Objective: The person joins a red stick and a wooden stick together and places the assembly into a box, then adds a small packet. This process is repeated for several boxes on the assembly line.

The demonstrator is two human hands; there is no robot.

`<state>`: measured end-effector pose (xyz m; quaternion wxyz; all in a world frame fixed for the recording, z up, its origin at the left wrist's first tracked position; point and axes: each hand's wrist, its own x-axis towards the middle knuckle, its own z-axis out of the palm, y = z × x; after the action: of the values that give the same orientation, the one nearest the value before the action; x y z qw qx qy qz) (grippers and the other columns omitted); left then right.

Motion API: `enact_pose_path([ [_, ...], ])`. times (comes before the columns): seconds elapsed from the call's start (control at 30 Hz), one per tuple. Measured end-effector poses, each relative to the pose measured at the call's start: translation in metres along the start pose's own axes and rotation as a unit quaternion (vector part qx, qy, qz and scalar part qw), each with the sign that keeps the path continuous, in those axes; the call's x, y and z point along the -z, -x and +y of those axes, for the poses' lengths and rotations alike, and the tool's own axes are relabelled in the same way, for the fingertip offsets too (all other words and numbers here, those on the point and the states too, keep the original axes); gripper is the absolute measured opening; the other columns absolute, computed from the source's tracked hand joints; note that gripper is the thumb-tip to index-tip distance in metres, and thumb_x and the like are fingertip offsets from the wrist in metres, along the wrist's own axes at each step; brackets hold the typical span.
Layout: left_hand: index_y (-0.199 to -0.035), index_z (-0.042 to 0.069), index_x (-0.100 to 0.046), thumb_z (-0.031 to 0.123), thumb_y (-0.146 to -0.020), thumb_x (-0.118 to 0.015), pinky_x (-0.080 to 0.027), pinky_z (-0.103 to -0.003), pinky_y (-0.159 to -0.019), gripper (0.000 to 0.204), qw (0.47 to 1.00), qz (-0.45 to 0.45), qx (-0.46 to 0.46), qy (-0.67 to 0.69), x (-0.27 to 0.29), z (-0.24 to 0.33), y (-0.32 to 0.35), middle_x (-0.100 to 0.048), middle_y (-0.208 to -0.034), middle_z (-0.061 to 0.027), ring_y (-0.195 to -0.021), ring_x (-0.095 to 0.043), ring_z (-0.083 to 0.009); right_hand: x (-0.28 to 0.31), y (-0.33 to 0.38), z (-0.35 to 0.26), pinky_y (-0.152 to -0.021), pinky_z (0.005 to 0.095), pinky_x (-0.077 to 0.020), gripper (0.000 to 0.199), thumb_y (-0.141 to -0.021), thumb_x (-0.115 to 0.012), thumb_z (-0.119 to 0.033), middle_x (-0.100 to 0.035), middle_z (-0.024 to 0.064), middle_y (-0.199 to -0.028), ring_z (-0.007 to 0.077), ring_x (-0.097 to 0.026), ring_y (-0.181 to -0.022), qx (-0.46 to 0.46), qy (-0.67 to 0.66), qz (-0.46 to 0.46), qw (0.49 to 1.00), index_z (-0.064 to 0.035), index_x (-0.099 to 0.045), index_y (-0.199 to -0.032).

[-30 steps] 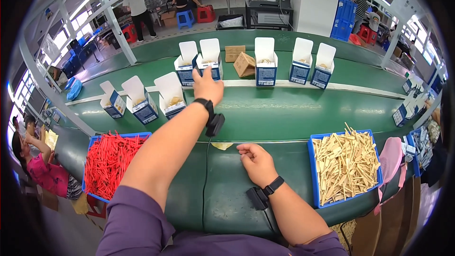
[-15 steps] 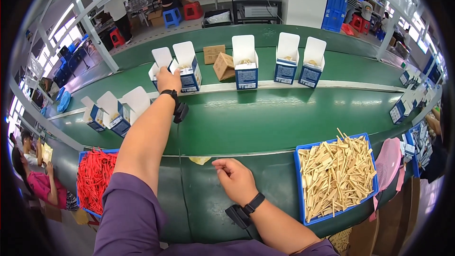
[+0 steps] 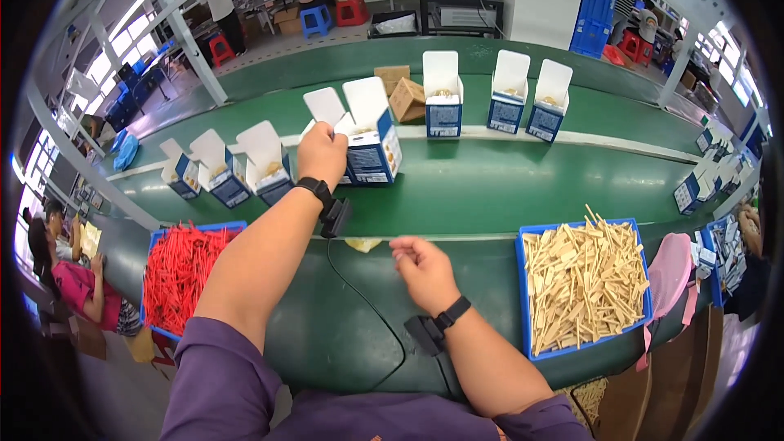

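My left hand (image 3: pixel 322 155) is closed on open-topped blue and white cardboard boxes, pinching between a pair that stand side by side. The right box of the pair (image 3: pixel 372 155) shows its front and its raised white lid. Its neighbour is mostly hidden behind my hand, with only its white flap (image 3: pixel 325 104) and a strip of its front showing. Over the near edge of the green belt, my right hand (image 3: pixel 429 276) hovers with loosely bent fingers, nothing visible in it. A small yellowish scrap (image 3: pixel 363 243) lies just left of it.
Three open boxes (image 3: pixel 222 175) stand left, and three more (image 3: pixel 443 110) beyond to the right. Two brown cartons (image 3: pixel 407 101) lie at the back. Blue trays hold red sticks (image 3: pixel 186 273) and wooden sticks (image 3: pixel 584 282). A pink mesh piece (image 3: pixel 670 278) hangs right. Co-workers sit left.
My left hand has drawn the pair of boxes nearer and tilted them, off the pale rail onto the green belt. My right hand's fingers have curled slightly. The whole view has shifted.
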<state>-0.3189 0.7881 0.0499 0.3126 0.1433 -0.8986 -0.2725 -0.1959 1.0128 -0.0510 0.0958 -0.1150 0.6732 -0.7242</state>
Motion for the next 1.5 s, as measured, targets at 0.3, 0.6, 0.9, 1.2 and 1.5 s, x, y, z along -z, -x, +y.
enact_pose_path([
  [0.3,-0.103,0.002,-0.062,0.024,-0.093,-0.067,-0.052,-0.050,-0.076,0.024,0.997,-0.053,-0.054,0.032,0.019,0.004,0.065,-0.069,-0.088,-0.0224,-0.087,-0.067,-0.0420,0.006,-0.005,0.018,-0.074,0.0251,-0.0541,0.021,-0.099,-0.061,-0.005,-0.067,0.0019,-0.097,0.0094,-0.063,-0.082,0.036,-0.035,-0.021,0.998,-0.0028,-0.066,-0.120],
  [0.6,-0.103,-0.001,-0.066,0.007,-0.085,-0.073,-0.053,-0.039,-0.080,0.021,0.962,-0.159,-0.208,-0.082,0.218,-0.100,0.117,-0.066,-0.093,-0.0189,-0.088,-0.066,-0.0345,0.042,0.045,-0.101,-0.071,0.0266,-0.0531,0.015,-0.095,-0.068,-0.010,-0.070,0.0026,-0.090,0.0105,-0.064,-0.076,0.169,0.225,0.170,0.944,-0.0025,-0.072,-0.108],
  [0.9,-0.117,0.001,-0.062,0.008,-0.077,-0.077,-0.052,-0.049,-0.089,0.044,0.943,-0.213,-0.057,-0.250,0.289,-0.189,0.172,-0.063,-0.108,-0.0227,-0.103,-0.062,-0.0422,0.168,0.037,-0.139,-0.087,0.0518,-0.0552,0.035,-0.089,-0.064,-0.034,-0.073,0.0251,-0.100,0.0426,-0.070,-0.098,-0.078,0.706,0.162,0.685,-0.0022,-0.073,-0.103],
  [1.2,-0.092,0.003,-0.067,0.005,-0.082,-0.072,-0.054,-0.041,-0.075,0.012,0.975,-0.173,0.038,-0.137,0.303,-0.213,0.157,-0.068,-0.081,-0.0145,-0.081,-0.068,-0.0303,0.240,0.009,-0.087,-0.073,0.0482,-0.0549,0.016,-0.080,-0.066,-0.017,-0.070,0.0262,-0.081,0.0422,-0.070,-0.080,-0.043,0.704,0.194,0.681,-0.0011,-0.067,-0.082],
  [1.5,-0.106,0.001,-0.070,0.007,-0.085,-0.071,-0.055,-0.035,-0.073,0.022,0.981,-0.107,0.160,0.038,0.299,-0.212,0.156,-0.070,-0.084,-0.0099,-0.079,-0.070,-0.0225,0.142,0.013,-0.138,-0.059,0.0303,-0.0470,0.021,-0.089,-0.069,-0.007,-0.062,0.0042,-0.074,0.0128,-0.060,-0.066,0.081,0.452,0.254,0.851,-0.0043,-0.064,-0.109],
])
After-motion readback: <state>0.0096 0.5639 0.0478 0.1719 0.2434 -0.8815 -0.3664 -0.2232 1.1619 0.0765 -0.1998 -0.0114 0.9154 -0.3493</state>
